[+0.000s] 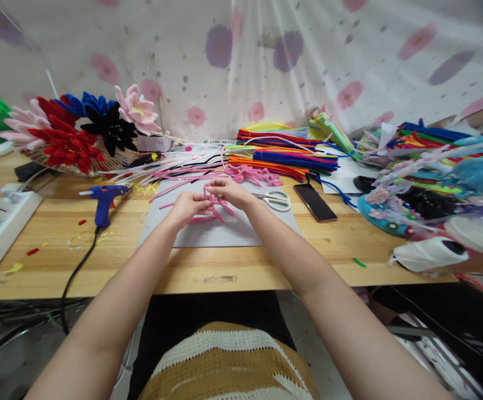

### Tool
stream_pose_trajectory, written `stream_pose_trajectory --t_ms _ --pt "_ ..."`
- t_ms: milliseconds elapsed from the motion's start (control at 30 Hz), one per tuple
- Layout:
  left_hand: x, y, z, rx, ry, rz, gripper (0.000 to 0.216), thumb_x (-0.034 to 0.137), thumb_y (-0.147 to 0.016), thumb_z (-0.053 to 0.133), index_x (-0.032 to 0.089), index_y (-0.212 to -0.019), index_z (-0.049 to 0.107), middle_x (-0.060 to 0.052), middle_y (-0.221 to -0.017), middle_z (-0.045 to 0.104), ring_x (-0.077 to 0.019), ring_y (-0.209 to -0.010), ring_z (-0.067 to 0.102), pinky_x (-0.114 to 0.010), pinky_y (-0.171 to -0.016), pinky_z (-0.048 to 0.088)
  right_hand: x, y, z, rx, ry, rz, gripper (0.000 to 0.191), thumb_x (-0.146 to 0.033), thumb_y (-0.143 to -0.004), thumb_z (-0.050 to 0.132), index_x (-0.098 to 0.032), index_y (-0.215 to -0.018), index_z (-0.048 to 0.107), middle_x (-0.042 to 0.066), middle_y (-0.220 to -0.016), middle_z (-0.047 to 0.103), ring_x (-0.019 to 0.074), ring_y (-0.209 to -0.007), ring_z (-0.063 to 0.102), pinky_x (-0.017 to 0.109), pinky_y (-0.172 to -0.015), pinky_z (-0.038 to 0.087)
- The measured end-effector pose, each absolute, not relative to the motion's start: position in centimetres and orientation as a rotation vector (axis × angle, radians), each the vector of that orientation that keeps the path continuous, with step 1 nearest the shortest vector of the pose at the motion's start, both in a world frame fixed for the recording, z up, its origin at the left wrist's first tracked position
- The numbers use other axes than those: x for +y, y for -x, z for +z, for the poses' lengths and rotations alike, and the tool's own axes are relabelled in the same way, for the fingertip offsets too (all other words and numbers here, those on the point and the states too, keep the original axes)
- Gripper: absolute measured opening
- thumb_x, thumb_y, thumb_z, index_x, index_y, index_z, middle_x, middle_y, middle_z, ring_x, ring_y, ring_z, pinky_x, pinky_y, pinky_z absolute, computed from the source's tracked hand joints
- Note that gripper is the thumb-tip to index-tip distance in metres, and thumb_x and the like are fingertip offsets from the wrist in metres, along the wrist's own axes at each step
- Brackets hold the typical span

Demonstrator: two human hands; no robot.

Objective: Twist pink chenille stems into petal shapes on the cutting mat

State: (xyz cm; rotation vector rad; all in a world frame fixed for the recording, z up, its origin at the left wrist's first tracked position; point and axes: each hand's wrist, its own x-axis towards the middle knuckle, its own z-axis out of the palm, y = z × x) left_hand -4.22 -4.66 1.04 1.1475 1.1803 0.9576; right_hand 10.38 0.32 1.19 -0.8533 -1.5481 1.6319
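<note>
head view: pink pipe cleaners [213, 206], a small bent bundle, held just above the grey mat [225, 236] at the centre of the desk [233, 272], between both hands. left hand [188, 206]: grip closed on the near-left end of the bundle, fingers curled round the stems. right hand [230, 191]: grip closed too, fingertips pinching the far end. hands very close over the bundle; cannot tell if they touch. loose pink ends splay out to the right, under the right hand. just right of the right hand, white-handled scissors [277, 200] lie partly on the mat. a dark phone [315, 203] lies flat to their right. beyond the hands, a pile of curled pink pieces [255, 175], then a stack of coloured stems [285, 155]. left on the desk, a blue glue gun [104, 199], its black cord running off the near edge. far left, made-up flowers [73, 130] in red, pink, blue and black.
</note>
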Motion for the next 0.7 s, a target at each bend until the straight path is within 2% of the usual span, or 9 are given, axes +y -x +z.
stream_pose_trajectory --t_ms 167,267,500,700 --pt "-5.2 4.3 1.4 1.13 -1.096 0.85 0.026 0.025 -0.053 0.078 0.01 -0.071 0.068 -0.005 -0.068 0.067 -0.0111 -0.061 0.061 -0.026 -0.066 0.053 0.8 -11.1 1.3 -1.447 0.743 1.961 0.023 -0.03 -0.074 0.06 -0.012 -0.089 0.062 -0.005 -0.056 0.051 0.004 -0.05 0.044 0.017 -0.05 0.038" --pt "-5.3 4.4 1.4 1.073 -1.05 0.748 0.02 0.021 -0.059 0.075 0.009 -0.075 0.068 -0.007 -0.074 0.068 -0.0099 -0.062 0.062 -0.024 -0.068 0.052 0.8 -11.4 0.7 -1.382 0.69 2.134 0.022 -0.03 -0.079 0.056 -0.011 -0.089 0.062 -0.004 -0.054 0.051 0.0046 -0.05 0.047 0.017 -0.053 0.041" --pt "-5.1 4.4 1.2 0.965 -0.987 0.722 0.015 0.015 -0.07 0.067 0.011 -0.084 0.068 -0.006 -0.074 0.068 -0.0078 -0.059 0.062 -0.019 -0.063 0.052 0.4 -10.6 -0.8 -1.124 0.707 2.076 0.02 -0.031 -0.083 0.052 -0.014 -0.073 0.055 -0.01 -0.041 0.033 0.0025 -0.038 0.031 0.014 -0.043 0.033" --pt "-5.4 3.9 1.2 0.993 -0.959 0.753 0.015 0.012 -0.074 0.061 0.011 -0.087 0.067 -0.007 -0.077 0.069 -0.0079 -0.061 0.063 -0.017 -0.062 0.051 0.0 -9.8 -0.5 -1.058 0.64 2.036 0.023 -0.033 -0.075 0.061 -0.014 -0.066 0.05 -0.009 -0.043 0.037 0.0024 -0.037 0.028 0.014 -0.037 0.027"
